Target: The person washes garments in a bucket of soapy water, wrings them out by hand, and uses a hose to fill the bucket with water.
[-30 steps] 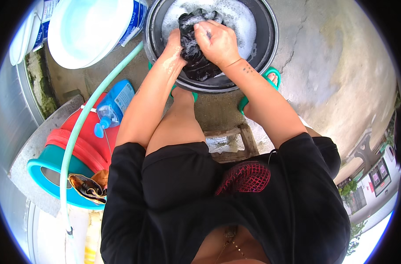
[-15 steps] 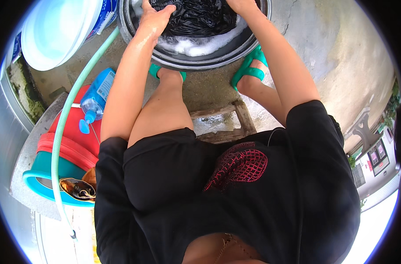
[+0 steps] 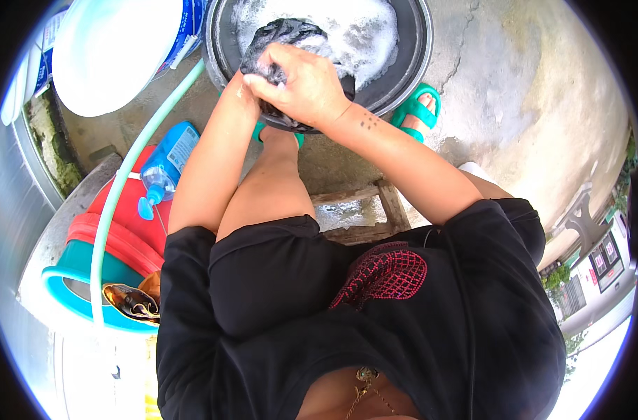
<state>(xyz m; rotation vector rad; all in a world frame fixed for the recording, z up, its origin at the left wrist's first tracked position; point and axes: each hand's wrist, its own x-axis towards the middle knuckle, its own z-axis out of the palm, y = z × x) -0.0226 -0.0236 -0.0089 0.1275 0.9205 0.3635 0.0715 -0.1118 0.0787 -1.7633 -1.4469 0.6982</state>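
Observation:
A wet black cloth (image 3: 282, 31) is bunched up at the near left side of a round dark basin (image 3: 415, 70). My right hand (image 3: 308, 82) is closed on the cloth, its thumb and fingers curled round the soapy bundle. Close against it, my left hand (image 3: 247, 89) grips the same bundle from the left, with most of its fingers hidden by cloth and the right hand. White suds (image 3: 364, 35) float on the water in the basin. Part of the cloth hangs over the near rim below my hands.
Left of my arm, a blue pump bottle (image 3: 171, 157) lies on a red tub (image 3: 112, 217) above a teal basin (image 3: 60, 280). A pale green hose (image 3: 126, 168) curves past them. White buckets (image 3: 116, 56) stand far left. A wooden stool frame (image 3: 392, 203) shows between my legs.
My hands were apart at the two sides of the cloth, which was spread in the basin. Now they are together at the near left, with the cloth gathered up and suds exposed behind it.

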